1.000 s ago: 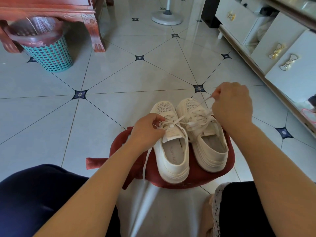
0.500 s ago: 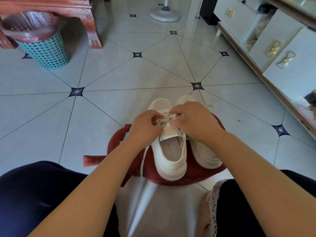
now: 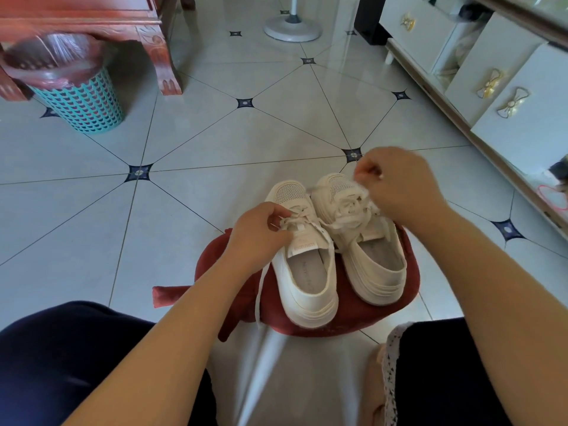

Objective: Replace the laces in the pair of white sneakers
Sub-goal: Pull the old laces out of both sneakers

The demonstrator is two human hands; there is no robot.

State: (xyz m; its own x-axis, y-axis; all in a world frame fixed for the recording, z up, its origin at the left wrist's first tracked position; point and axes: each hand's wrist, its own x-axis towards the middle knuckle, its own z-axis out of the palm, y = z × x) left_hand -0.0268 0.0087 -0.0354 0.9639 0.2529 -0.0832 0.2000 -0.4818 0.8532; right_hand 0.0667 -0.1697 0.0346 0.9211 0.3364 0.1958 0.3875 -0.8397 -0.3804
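Two white sneakers stood side by side, touching, on a dark red cloth point(image 3: 347, 315) that lay on the tiled floor point(image 3: 184, 142), between the person's knees. In the head view, the left hand point(image 3: 255, 235) covered the near eyelets of the left sneaker point(image 3: 307, 272) and pinched its white lace point(image 3: 295, 221) between thumb and fingers; one loose end of this lace hung down past the wrist and over the cloth. The right hand point(image 3: 399, 186) was raised over the toe of the right sneaker point(image 3: 368, 262), its fingers closed on a thin piece of lace, and it hid the outer side of that shoe. The fingertips there were blurred, so I could not tell exactly how the lace passed through them. Both forearms were cut off by the lower edge. A pale streak of glare on the floor near the bottom was hard to read.

Much bare floor lay ahead and to the left. A teal bin point(image 3: 83, 99) and a carved wooden leg point(image 3: 166, 66) stood far left, a white cabinet point(image 3: 507, 96) ran along the right, well apart from the shoes.
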